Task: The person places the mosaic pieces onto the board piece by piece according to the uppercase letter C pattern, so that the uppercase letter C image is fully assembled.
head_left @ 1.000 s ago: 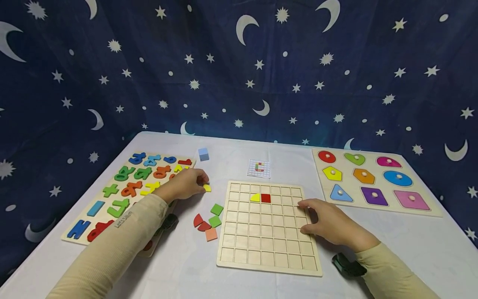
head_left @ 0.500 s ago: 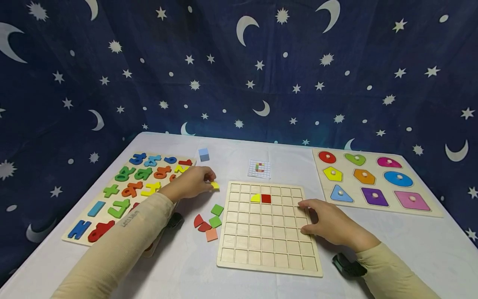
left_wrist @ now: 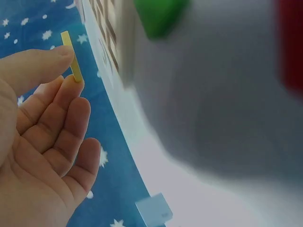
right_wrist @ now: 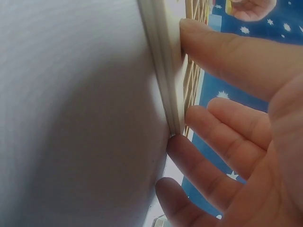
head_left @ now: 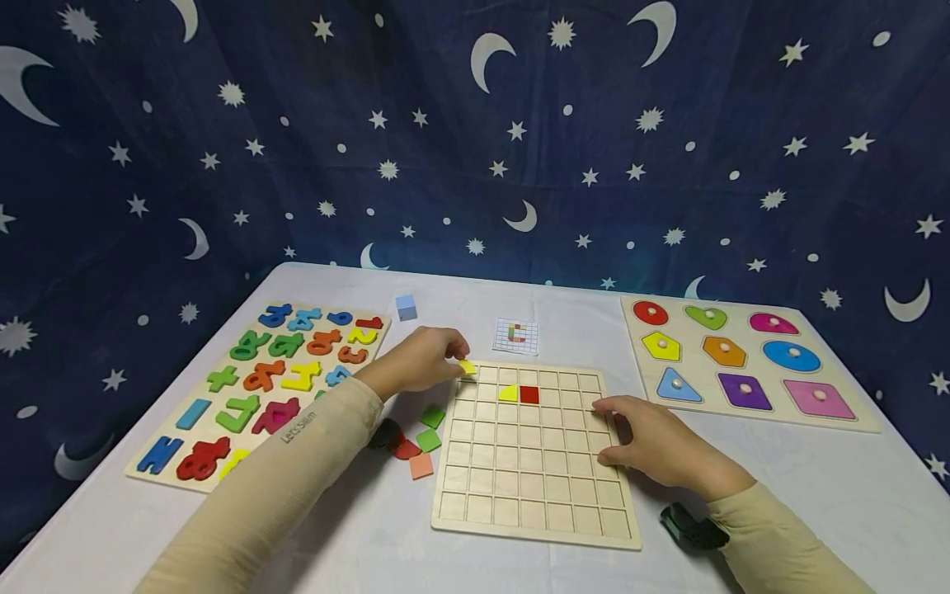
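Thumb and fingertips of my left hand (head_left: 426, 359) pinch a thin yellow piece (head_left: 467, 367) above the far left corner of a wooden grid board (head_left: 532, 487). In the left wrist view the yellow piece (left_wrist: 72, 56) is seen edge-on. A yellow quarter-circle piece (head_left: 509, 393) and a red square (head_left: 529, 395) lie side by side in the board's cells. My right hand (head_left: 660, 437) rests on the board's right edge, thumb and fingers spread. Left of the board lie green squares (head_left: 428, 440), red rounded pieces (head_left: 406, 450) and an orange square (head_left: 420, 467).
A number puzzle board (head_left: 174, 437) lies on the left, partly under the left forearm. At the back are a blue cube (head_left: 406, 308) and a small pattern card (head_left: 515, 337). A knobbed shape puzzle (head_left: 693, 371) lies at the right. Starry cloth hangs behind the table.
My left hand has carried the yellow piece rightward from beside the number puzzle to over the grid board's far left corner. My right hand has stayed at the board's edge.
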The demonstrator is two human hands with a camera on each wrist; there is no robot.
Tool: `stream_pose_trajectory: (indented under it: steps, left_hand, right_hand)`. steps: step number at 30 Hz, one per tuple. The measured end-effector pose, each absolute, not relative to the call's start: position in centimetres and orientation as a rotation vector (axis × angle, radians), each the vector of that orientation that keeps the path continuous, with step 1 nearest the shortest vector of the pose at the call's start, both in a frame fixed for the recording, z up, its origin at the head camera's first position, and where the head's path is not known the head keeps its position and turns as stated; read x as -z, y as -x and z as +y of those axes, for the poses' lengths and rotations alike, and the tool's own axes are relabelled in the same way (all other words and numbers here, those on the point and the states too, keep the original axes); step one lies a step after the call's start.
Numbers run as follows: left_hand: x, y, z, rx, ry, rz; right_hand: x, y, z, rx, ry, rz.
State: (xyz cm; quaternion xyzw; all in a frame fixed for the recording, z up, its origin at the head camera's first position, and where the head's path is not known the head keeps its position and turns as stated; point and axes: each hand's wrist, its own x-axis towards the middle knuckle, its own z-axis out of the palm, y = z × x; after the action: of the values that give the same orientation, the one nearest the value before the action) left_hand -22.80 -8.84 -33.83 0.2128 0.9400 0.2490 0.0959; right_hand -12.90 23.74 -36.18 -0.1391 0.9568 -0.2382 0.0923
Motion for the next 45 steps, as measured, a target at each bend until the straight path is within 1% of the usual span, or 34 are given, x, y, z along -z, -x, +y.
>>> stream_pose_trajectory:
  steps: [11,17,35,45]
  left_hand:
    - [33.9,22.5,-4.8,-0.749,-0.864,2.72]
    - [33.8,22.3,-3.2,-0.741,-0.94,2.685]
    - [34.2,21.9,0.7,-0.686,-1.0,2.657]
    - [34.5,21.8,1.5,-0.666,-0.972,2.647]
  right_hand:
    - [36.3,13.1,23.8,0.713,0.393,2.841]
    - [36.3,13.1,23.7,0.715,0.404,2.842]
    - [36.4,13.2,23.8,0.72,0.406,2.829]
    - [36.4,13.2,23.8,0.723,0.42,2.833]
